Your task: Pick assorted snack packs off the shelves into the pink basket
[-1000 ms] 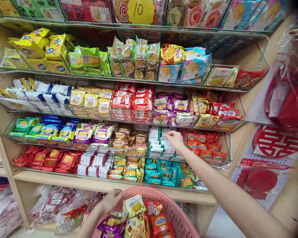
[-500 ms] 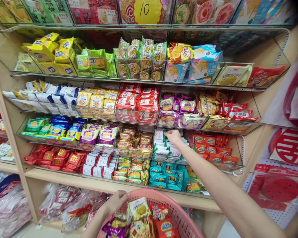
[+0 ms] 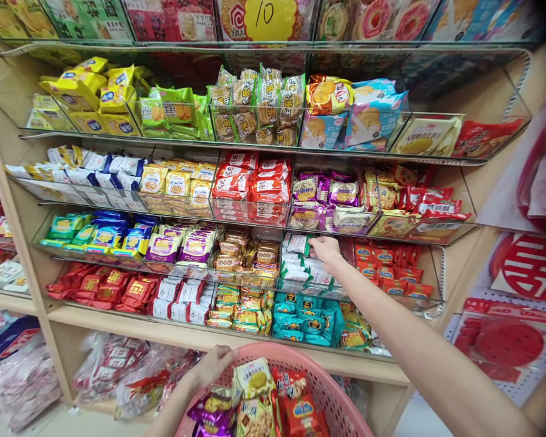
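Two bare hands are at work before wooden shelves (image 3: pixel 118 326) of wrapped snacks. On the left, the left hand (image 3: pixel 215 365) curls over the rim of a pink basket (image 3: pixel 334 383), which holds, left to right, a purple packet (image 3: pixel 213 408), a cream packet (image 3: pixel 255 379) and a red packet (image 3: pixel 304 414), among others. Farther right, on a low shelf, a white packet (image 3: pixel 295 244) lies above similar ones, its green end pinched in the right hand's (image 3: pixel 326 251) fingertips; small orange-red packets (image 3: pixel 386 271) fill the next compartment.
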`<action>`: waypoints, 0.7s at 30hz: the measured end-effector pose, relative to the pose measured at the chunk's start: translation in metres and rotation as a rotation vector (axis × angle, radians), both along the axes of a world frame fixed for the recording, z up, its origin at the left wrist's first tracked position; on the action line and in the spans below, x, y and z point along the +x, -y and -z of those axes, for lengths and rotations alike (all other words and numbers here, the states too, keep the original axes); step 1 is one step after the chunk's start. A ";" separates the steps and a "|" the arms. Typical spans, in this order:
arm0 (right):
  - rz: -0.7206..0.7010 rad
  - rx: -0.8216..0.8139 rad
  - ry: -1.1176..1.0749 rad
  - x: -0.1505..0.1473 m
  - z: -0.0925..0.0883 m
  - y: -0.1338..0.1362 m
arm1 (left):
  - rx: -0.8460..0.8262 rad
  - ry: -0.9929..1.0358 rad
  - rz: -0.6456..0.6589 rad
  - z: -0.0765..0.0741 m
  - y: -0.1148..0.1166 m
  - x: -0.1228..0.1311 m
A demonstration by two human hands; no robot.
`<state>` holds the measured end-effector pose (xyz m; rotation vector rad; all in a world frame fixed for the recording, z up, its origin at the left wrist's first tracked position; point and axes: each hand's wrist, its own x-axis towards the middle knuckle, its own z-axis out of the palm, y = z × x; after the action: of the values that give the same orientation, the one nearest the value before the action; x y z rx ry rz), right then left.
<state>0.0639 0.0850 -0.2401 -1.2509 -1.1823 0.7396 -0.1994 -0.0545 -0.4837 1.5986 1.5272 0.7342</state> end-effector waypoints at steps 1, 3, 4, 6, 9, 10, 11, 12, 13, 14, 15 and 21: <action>-0.009 -0.025 -0.048 0.002 -0.002 0.005 | -0.002 -0.001 -0.003 -0.002 0.001 0.001; -0.035 -0.078 -0.145 0.006 -0.005 0.015 | -0.007 -0.002 -0.008 -0.005 0.002 0.002; -0.052 -0.102 -0.192 0.009 -0.006 0.020 | -0.011 -0.001 -0.010 -0.005 0.003 0.003; -0.085 -0.139 -0.276 0.017 -0.009 0.030 | -0.018 -0.001 -0.012 -0.006 0.003 0.003; -0.138 -0.163 -0.367 0.033 -0.009 0.051 | -0.001 -0.012 -0.014 -0.002 0.001 0.001; -0.168 -0.168 -0.404 0.039 -0.008 0.061 | 0.008 -0.017 -0.011 0.000 0.001 0.000; -0.208 -0.170 -0.447 0.045 -0.005 0.072 | 0.016 -0.023 -0.007 0.002 0.000 -0.001; -0.254 -0.171 -0.491 0.051 0.000 0.085 | 0.023 -0.029 -0.005 0.003 -0.001 -0.002; -0.310 -0.172 -0.534 0.056 0.007 0.100 | 0.029 -0.035 -0.004 0.005 -0.002 -0.002; -0.357 -0.172 -0.554 0.060 0.016 0.117 | 0.036 -0.036 0.000 0.007 -0.003 -0.003; -0.398 -0.179 -0.553 0.063 0.027 0.135 | 0.041 -0.036 0.005 0.008 -0.004 -0.004; -0.596 -0.492 -0.419 0.048 0.125 0.232 | 0.027 -0.038 0.020 0.008 -0.004 -0.003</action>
<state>0.1122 -0.1471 -0.3646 -1.0449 -1.0509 1.7276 -0.2019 -0.0501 -0.4919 1.6541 1.5319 0.7204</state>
